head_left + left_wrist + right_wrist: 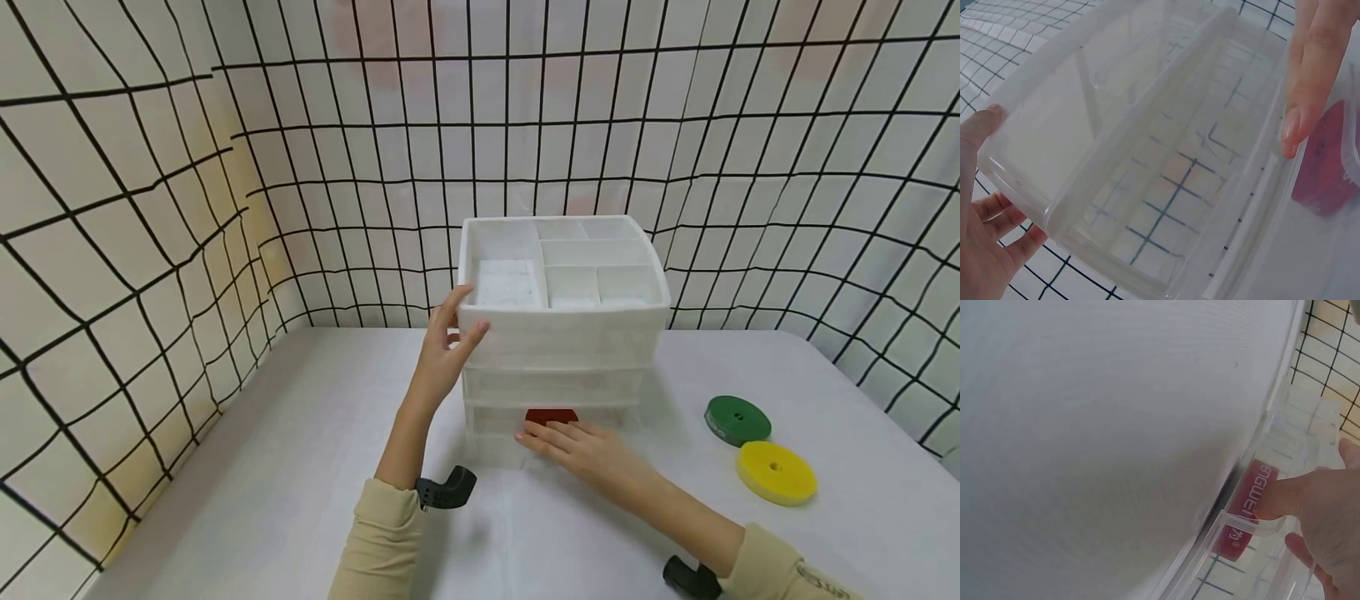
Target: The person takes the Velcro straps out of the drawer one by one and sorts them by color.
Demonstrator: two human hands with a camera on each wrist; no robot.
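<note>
A white plastic drawer unit [555, 337] stands on the table [285, 467], its top moulded into a divided tray [506, 283] and its drawers stacked below. At the unit's upper left front corner, the person's left hand [438, 358] has a grasping grip, its thumb against the front and its fingers bent along the side. The right hand [585, 450] is at the front of the unit's lowest drawer [491, 450], its grip released, the fingers stretched out straight and close together. Just behind those fingers, in that lowest drawer, lies a red block [551, 415] with white lettering. To the right of the unit, apart from it, lie a green disc [726, 423] and a yellow disc [783, 483], close together, the yellow one nearer the person. Behind the unit rises a white backdrop [487, 92] crossed by black grid lines.
</note>
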